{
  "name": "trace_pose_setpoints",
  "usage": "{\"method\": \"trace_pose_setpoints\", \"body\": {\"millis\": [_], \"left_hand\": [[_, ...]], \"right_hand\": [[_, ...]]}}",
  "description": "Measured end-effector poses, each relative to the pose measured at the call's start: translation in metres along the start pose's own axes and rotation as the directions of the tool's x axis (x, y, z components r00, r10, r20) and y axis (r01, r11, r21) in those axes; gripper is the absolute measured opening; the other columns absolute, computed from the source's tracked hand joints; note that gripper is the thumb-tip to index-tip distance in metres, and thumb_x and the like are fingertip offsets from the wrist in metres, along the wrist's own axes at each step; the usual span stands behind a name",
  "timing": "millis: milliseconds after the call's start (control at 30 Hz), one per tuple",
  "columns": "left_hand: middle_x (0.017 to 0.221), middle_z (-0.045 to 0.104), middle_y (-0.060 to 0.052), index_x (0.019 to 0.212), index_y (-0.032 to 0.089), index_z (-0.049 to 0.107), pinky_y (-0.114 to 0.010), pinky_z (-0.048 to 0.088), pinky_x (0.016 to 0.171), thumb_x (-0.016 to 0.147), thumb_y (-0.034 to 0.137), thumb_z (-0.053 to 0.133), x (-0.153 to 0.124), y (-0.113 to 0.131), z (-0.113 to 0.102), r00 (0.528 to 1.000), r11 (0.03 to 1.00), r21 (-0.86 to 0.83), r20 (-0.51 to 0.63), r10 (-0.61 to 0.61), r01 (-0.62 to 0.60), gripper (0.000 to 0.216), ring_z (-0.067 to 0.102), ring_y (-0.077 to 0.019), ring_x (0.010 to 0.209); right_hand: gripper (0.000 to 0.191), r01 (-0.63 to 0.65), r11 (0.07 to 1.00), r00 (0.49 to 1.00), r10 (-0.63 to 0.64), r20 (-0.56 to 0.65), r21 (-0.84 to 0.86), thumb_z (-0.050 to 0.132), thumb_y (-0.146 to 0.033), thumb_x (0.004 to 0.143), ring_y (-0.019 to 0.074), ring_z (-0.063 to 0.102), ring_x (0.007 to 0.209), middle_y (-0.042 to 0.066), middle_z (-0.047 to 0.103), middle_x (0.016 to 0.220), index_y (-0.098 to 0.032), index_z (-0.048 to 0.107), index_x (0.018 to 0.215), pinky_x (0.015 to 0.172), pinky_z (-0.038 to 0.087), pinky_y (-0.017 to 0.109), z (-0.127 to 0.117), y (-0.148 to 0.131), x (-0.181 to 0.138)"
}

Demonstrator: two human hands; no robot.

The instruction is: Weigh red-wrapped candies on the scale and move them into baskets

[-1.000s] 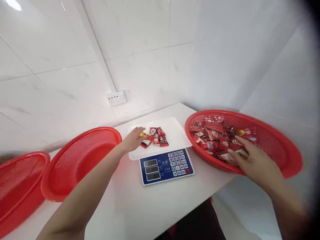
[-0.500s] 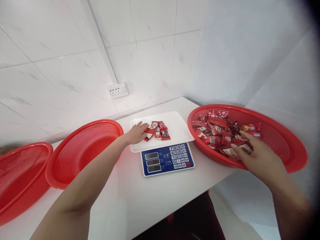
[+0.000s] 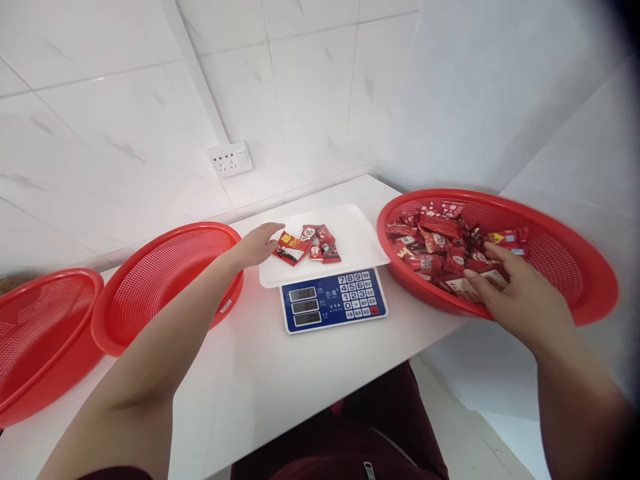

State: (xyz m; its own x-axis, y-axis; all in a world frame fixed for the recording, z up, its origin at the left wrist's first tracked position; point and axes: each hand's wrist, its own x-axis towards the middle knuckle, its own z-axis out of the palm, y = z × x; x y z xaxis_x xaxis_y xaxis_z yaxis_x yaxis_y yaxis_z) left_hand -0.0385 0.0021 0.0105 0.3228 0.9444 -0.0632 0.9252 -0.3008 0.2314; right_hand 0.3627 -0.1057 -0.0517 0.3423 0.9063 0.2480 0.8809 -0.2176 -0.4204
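Observation:
A blue-faced scale (image 3: 333, 301) with a white tray (image 3: 357, 240) stands mid-table, and several red snack packets (image 3: 306, 245) lie on that tray. My left hand (image 3: 256, 245) hovers at the tray's left edge with fingers stretched out, holding nothing, just left of the packets. A red basket (image 3: 565, 253) at the right holds a heap of red packets (image 3: 440, 250). My right hand (image 3: 520, 303) reaches over that basket's near rim, fingers curled onto a packet (image 3: 463, 288) in the heap.
Two empty red mesh baskets sit at the left, one (image 3: 165, 280) beside the scale and another (image 3: 40, 333) at the table's far left. A wall socket (image 3: 231, 159) is behind. The table's front edge runs near my body.
My left hand has drawn back from the packets on the tray and opened; a packet now lies where its fingers were. My right hand stays in the right basket. The view tilted down.

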Motion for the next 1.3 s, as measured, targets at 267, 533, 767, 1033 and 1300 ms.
{"method": "trace_pose_setpoints", "body": {"millis": [267, 533, 767, 1033, 1300], "left_hand": [[0.144, 0.041, -0.003, 0.136, 0.020, 0.040, -0.032, 0.033, 0.107, 0.085, 0.023, 0.034, 0.001, -0.001, 0.001, 1.000, 1.000, -0.010, -0.005, -0.006, 0.005, 0.051, 0.039, -0.0196, 0.130], [0.133, 0.051, -0.006, 0.128, 0.019, 0.049, -0.031, 0.040, 0.098, 0.086, 0.022, 0.035, 0.006, 0.027, 0.009, 0.995, 0.995, -0.002, -0.007, 0.101, -0.101, 0.044, 0.049, -0.0208, 0.119], [0.118, 0.057, -0.009, 0.117, 0.019, 0.057, -0.033, 0.042, 0.093, 0.082, 0.020, 0.041, 0.019, 0.027, 0.010, 0.993, 0.993, 0.032, -0.024, 0.115, -0.115, 0.038, 0.052, -0.0240, 0.112], [0.120, 0.056, -0.009, 0.120, 0.019, 0.056, -0.033, 0.045, 0.088, 0.078, 0.026, 0.050, 0.021, 0.016, 0.008, 0.991, 0.991, 0.018, 0.019, 0.129, -0.130, 0.042, 0.052, -0.0256, 0.111], [0.111, 0.055, -0.009, 0.108, 0.021, 0.062, -0.038, 0.040, 0.095, 0.081, 0.037, 0.053, 0.025, 0.065, 0.033, 0.964, 0.966, 0.025, -0.068, 0.258, -0.257, 0.032, 0.044, -0.0274, 0.114]], "right_hand": [[0.063, 0.007, 1.000, 1.000, -0.007, -0.013, -0.002, 0.047, -0.050, 0.080, 0.0313, 0.049, 0.121, 0.010, 0.052, 0.135, -0.020, 0.042, 0.136, 0.096, 0.043, 0.048, 0.002, 0.002, 0.001], [0.063, 0.005, 1.000, 1.000, -0.005, 0.025, -0.001, 0.044, -0.048, 0.083, 0.0314, 0.048, 0.121, 0.011, 0.050, 0.136, -0.017, 0.041, 0.137, 0.096, 0.043, 0.046, -0.003, -0.003, 0.000], [0.061, 0.000, 0.999, 0.999, -0.001, 0.038, 0.046, 0.046, -0.047, 0.083, 0.0310, 0.051, 0.118, 0.012, 0.052, 0.133, -0.017, 0.041, 0.136, 0.094, 0.044, 0.046, -0.003, -0.002, 0.001], [0.060, 0.013, 1.000, 1.000, -0.014, 0.025, 0.023, 0.043, -0.048, 0.085, 0.0311, 0.050, 0.119, 0.014, 0.053, 0.131, -0.017, 0.041, 0.136, 0.094, 0.044, 0.046, -0.003, -0.003, 0.000], [0.059, 0.004, 1.000, 1.000, -0.005, 0.029, 0.023, 0.043, -0.047, 0.084, 0.0310, 0.051, 0.118, 0.013, 0.053, 0.131, -0.019, 0.041, 0.136, 0.092, 0.045, 0.045, -0.005, -0.004, 0.000]]}}
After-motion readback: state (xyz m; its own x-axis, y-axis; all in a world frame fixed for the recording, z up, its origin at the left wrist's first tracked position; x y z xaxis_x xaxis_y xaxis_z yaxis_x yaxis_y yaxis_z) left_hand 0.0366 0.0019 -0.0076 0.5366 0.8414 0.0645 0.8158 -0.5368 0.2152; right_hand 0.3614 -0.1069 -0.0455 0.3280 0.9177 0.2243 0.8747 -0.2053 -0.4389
